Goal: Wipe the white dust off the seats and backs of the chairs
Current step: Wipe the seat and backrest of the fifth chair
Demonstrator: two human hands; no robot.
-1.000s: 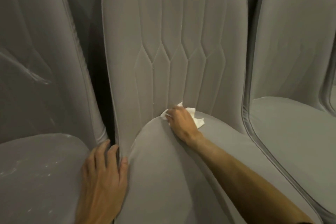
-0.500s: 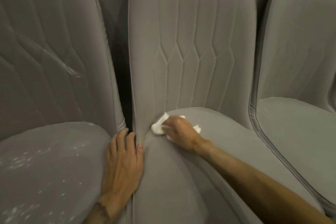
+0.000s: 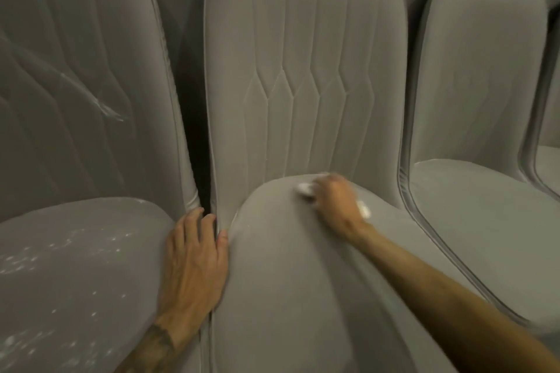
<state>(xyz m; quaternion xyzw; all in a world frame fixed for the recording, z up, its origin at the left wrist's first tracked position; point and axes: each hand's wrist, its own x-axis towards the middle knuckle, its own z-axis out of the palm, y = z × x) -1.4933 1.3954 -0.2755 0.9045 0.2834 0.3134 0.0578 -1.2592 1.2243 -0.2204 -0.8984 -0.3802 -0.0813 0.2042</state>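
Observation:
A grey upholstered chair fills the middle, with a quilted back (image 3: 303, 76) and a rounded seat (image 3: 288, 281). My right hand (image 3: 335, 204) grips a crumpled white tissue (image 3: 304, 188) and presses it on the seat where it meets the back; the hand is blurred. My left hand (image 3: 192, 260) lies flat with straight fingers in the gap between this seat and the left chair's seat (image 3: 75, 275). White dust specks cover that left seat, and a white streak (image 3: 103, 106) marks its back.
A third grey chair (image 3: 485, 191) stands to the right, close against the middle one. Part of a fourth chair (image 3: 548, 160) shows at the far right edge. A dark narrow gap (image 3: 197, 142) separates the left and middle backs.
My right hand with the tissue slid to the right along the seat's rear edge, after going left. My left hand stayed in the gap. The view shifted slightly.

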